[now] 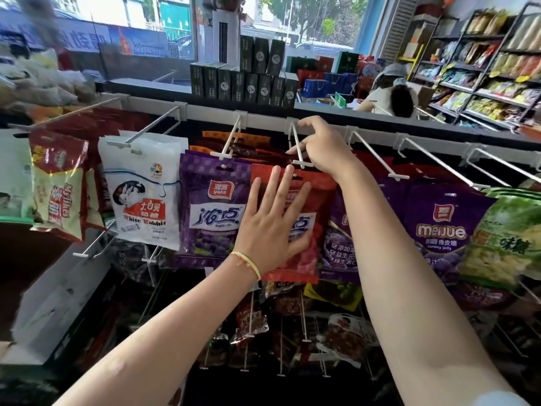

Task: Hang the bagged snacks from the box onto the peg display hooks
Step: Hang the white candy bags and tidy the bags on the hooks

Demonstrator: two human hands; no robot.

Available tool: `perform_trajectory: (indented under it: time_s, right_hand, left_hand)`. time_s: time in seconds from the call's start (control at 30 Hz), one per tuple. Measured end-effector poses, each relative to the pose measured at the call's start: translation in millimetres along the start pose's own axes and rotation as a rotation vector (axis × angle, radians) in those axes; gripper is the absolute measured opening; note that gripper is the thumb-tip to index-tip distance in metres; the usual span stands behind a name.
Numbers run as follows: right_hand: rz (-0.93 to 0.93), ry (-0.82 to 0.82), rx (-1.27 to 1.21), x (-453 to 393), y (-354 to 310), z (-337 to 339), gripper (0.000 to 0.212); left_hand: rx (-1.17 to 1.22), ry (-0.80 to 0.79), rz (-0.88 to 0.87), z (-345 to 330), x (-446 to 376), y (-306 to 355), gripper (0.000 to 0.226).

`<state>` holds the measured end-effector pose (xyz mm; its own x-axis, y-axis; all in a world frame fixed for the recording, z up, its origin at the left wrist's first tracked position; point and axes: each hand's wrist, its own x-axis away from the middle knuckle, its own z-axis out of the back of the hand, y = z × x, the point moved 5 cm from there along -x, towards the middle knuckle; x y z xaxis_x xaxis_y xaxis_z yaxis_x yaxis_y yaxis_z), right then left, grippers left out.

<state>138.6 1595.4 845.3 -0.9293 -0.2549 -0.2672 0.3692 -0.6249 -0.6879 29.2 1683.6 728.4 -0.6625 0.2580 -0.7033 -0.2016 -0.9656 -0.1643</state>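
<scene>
Here, I noted the red snack bag (295, 218) hanging at the front of a white peg hook (298, 148) in the top row of the display. The left hand (272, 221) lay flat against the bag's face, fingers straight and spread, gripping nothing. The right hand (322, 145) was up at the hook, fingers curled about the wire near its front end; I could not tell whether they also pinched the bag's top edge.

Just left of the red bag hung a purple bag (210, 206), touching it, with a red "yake" badge and large white Chinese characters over pictured grapes. Further left hung a white bag (140, 194) printed "White Rabbit", then a red and cream bag (58, 186) whose side lettering I could not read surely. To the right, partly behind the right forearm, hung a purple bag (442, 227) marked "meijue" and "Gummy Jelly", and beside it a green bag (506, 238).

Lower hooks carried darker packets, too blurred to read. Behind the rail stood stacked dark green boxes (243, 80) before a window, and stocked shelves (483, 74) stood far right.
</scene>
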Motion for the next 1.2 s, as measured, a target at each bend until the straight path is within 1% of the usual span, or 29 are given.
perform_trajectory:
  time_s: [0.07, 0.13, 0.23, 0.27, 0.3, 0.37, 0.5, 0.57, 0.67, 0.77, 0.8, 0.9, 0.93, 1.03, 1.1, 1.2]
  right_hand:
    - [-0.013, -0.021, 0.042, 5.7, -4.6, 2.3, 0.053]
    - [-0.022, -0.043, 0.068, 7.4, -7.5, 2.9, 0.050]
    - [-0.031, -0.024, -0.082, 4.6, -9.4, 3.1, 0.032]
    - [-0.039, -0.018, -0.112, 4.1, -10.6, 3.0, 0.037]
    - [-0.050, -0.032, -0.105, 4.6, -12.0, 2.0, 0.048]
    - [-0.057, -0.101, -0.088, 3.8, -12.9, -4.0, 0.065]
    - [-0.103, -0.287, -0.010, -4.5, -10.9, -17.2, 0.081]
    - [-0.101, -0.339, 0.022, -9.8, -12.4, -20.9, 0.079]
    - [-0.075, -0.342, 0.071, -13.1, -14.1, -22.5, 0.070]
    - [-0.081, -0.342, 0.118, -14.2, -14.8, -22.9, 0.080]
    - [-0.087, -0.344, 0.111, -16.0, -14.9, -23.1, 0.080]
    - [-0.090, -0.341, 0.067, -21.7, -16.0, -24.0, 0.066]
    - [-0.089, -0.335, 0.062, -22.1, -16.7, -24.3, 0.065]
    - [-0.100, -0.315, 0.054, -19.7, -15.5, -26.4, 0.074]
    - [-0.103, -0.313, 0.052, -20.2, -13.2, -26.5, 0.075]
    - [-0.077, -0.339, 0.089, -20.1, -14.9, -24.3, 0.059]
  left_hand:
    - [0.015, -0.006, 0.004, 0.6, -0.3, -1.0, 0.078]
    - [0.024, -0.012, 0.004, 1.0, -0.3, -0.7, 0.079]
    - [0.033, -0.025, 0.004, 0.8, -1.2, -0.8, 0.078]
    - [0.034, -0.030, 0.006, 0.8, -1.3, -1.4, 0.078]
    - [0.033, -0.036, 0.005, 0.6, -1.2, -1.8, 0.078]
    - [0.031, -0.043, -0.004, 0.7, -1.0, -2.1, 0.077]
    - [0.041, -0.031, -0.003, 1.2, -0.5, -2.0, 0.076]
    - [0.045, -0.028, -0.003, 1.1, -0.6, -2.1, 0.076]
    - [0.047, -0.018, 0.000, 0.2, -0.1, -1.6, 0.075]
    - [0.047, -0.016, 0.003, 0.2, -0.8, -0.7, 0.076]
    - [0.047, -0.017, 0.005, 0.1, -0.9, -0.6, 0.076]
    - [0.048, -0.016, 0.004, -0.6, -0.9, -1.2, 0.076]
    - [0.047, -0.017, 0.002, -0.6, -0.8, -1.3, 0.076]
    - [0.043, -0.016, -0.001, -0.6, -0.1, -1.0, 0.076]
    - [0.044, -0.014, 0.001, -0.5, 0.4, -0.4, 0.075]
    - [0.050, -0.019, 0.001, -0.2, -0.3, -0.4, 0.076]
